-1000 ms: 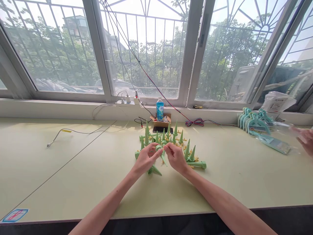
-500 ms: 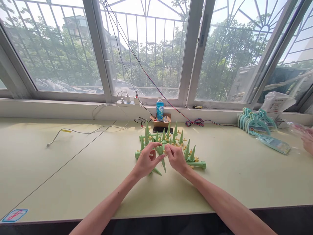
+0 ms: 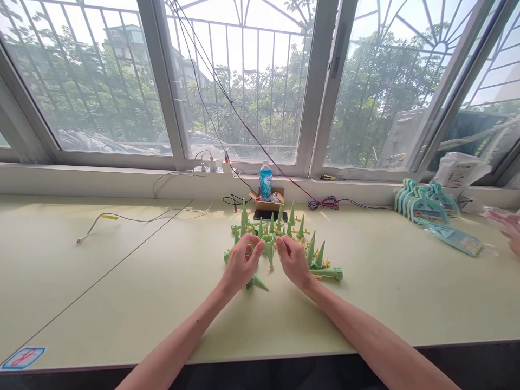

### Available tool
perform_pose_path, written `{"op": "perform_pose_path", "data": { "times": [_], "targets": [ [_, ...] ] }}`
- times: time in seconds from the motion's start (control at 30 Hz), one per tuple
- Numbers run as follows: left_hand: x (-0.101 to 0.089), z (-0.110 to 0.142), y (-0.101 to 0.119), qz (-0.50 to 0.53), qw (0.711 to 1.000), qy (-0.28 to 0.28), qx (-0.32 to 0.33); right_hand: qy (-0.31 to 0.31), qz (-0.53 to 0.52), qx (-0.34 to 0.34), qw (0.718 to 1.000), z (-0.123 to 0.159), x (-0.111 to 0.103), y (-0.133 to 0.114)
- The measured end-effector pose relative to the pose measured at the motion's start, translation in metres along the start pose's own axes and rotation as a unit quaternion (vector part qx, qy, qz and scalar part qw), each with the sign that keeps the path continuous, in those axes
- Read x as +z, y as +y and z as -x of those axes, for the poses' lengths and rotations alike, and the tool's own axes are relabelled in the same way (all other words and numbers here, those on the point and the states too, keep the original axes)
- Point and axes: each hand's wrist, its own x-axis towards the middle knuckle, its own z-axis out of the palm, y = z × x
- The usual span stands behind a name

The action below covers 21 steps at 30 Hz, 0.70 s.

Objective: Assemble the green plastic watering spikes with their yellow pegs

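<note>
My left hand (image 3: pixel 240 262) pinches a green plant watering spike (image 3: pixel 268 246) by its rim, thumb and fingers closed on its left side. The spike's wide open end faces up toward me and its point is downward. Close on its right, my right hand (image 3: pixel 294 262) is closed in a pinch; whatever sits between those fingertips is too small to make out. Around and behind both hands are several green spikes, many upright like this one (image 3: pixel 311 251), with small yellow valves (image 3: pixel 326 264) among them. Another spike (image 3: pixel 260 282) lies below my left hand.
Behind the spikes are a black phone (image 3: pixel 280 215) and a small cardboard box (image 3: pixel 268 206) with a blue bottle (image 3: pixel 265 181). Cables (image 3: pixel 325 203) lie along the wall. Teal hangers (image 3: pixel 428 208) are stacked at right, near another person's hand (image 3: pixel 512 238) with clear plastic.
The spike in my left hand has turned from slanting down right to nearly vertical, its opening now toward me. The other person's hand at right has moved with some plastic wrapping.
</note>
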Motion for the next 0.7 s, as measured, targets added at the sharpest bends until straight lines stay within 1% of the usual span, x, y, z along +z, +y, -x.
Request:
{"op": "perform_pose_path", "data": {
  "times": [0.07,0.13,0.27,0.37,0.43,0.7],
  "targets": [
    [-0.0005,-0.0009,-0.0012,-0.004,1.0,0.009,0.011,0.003,-0.007,0.004,1.0,0.0003,-0.0004,0.0002],
    [-0.0007,-0.0011,-0.003,-0.005,1.0,0.001,0.012,0.005,-0.011,0.002,1.0,0.0005,-0.0005,-0.0005],
    [-0.0009,0.0001,-0.0044,0.013,0.998,-0.049,-0.032,0.008,-0.018,-0.012,1.0,0.0009,-0.001,-0.0026],
    [-0.0012,0.0008,-0.0037,0.028,0.994,-0.081,-0.066,-0.016,-0.024,-0.024,0.999,0.0013,-0.0016,-0.0037],
    [-0.0014,0.0009,-0.004,0.044,0.991,-0.093,-0.085,-0.032,-0.028,-0.031,0.999,0.0014,-0.002,-0.0042],
    [-0.0019,-0.0002,-0.0073,0.076,0.986,-0.092,-0.118,-0.048,-0.046,-0.031,0.997,0.0009,-0.0021,-0.0033]
  ]
}}
